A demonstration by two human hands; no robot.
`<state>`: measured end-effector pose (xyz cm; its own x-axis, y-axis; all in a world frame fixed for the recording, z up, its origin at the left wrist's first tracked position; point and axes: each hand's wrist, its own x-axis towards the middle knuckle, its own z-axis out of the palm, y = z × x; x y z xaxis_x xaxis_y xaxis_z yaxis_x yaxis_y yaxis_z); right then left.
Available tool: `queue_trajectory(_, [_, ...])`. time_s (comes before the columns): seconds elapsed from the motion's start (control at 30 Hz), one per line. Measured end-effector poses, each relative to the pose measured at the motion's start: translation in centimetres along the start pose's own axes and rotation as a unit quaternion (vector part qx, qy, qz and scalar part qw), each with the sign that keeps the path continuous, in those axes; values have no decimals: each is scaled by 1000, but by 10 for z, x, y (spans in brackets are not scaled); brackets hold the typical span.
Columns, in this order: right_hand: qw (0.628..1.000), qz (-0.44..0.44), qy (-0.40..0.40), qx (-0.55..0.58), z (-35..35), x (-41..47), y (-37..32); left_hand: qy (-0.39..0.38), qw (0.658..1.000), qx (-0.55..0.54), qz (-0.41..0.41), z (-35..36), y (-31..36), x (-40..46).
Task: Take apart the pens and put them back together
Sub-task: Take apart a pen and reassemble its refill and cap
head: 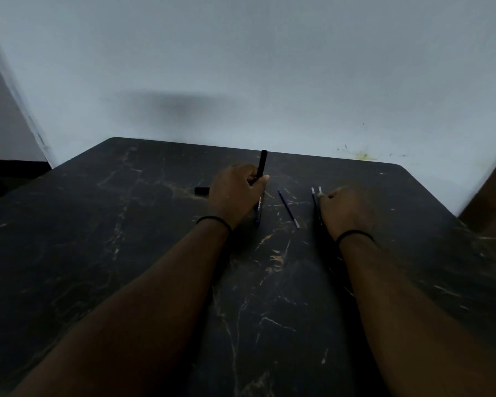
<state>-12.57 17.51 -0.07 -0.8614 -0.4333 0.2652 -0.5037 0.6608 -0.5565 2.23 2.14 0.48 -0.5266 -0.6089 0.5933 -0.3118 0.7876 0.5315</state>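
Fingers (259, 183) of the left hand (235, 193) are curling round a slim black plastic pen barrel (261, 167), gripping it near its middle so that the capped upper end is standing out above the knuckles and pointing toward the wall, while the lower end, showing a trace of blue, is reaching down to the dark marble-patterned worktop (126, 253) just beside the wrist. The thumb is pressing against the barrel's right side.

The right hand (347, 209) is lying knuckles-up on the worktop, its fingers curled over two thin dark refill tubes with pale tips (316, 191). The pale tips are poking out past the fingertips on the far side, and the dark shafts are running back along the left edge of the hand. Whether the fingers are truly pinching them or only covering them is hard to tell in the dim light, though the curl suggests a hold.

Between the two hands a loose thin blue ink refill (288, 208) is lying flat on the worktop, slanting from far-left to near-right, touching neither hand. A short black pen cap (201, 190) is lying on its side just left of the left hand, apart from the fingers.

Each wrist is wearing a thin black band (214, 219).
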Motion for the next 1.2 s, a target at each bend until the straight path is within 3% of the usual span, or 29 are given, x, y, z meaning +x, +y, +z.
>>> queue_trajectory(1.2, [1000, -12, -17, 12, -4, -7, -6, 12, 1000, -4, 10, 1, -4, -1])
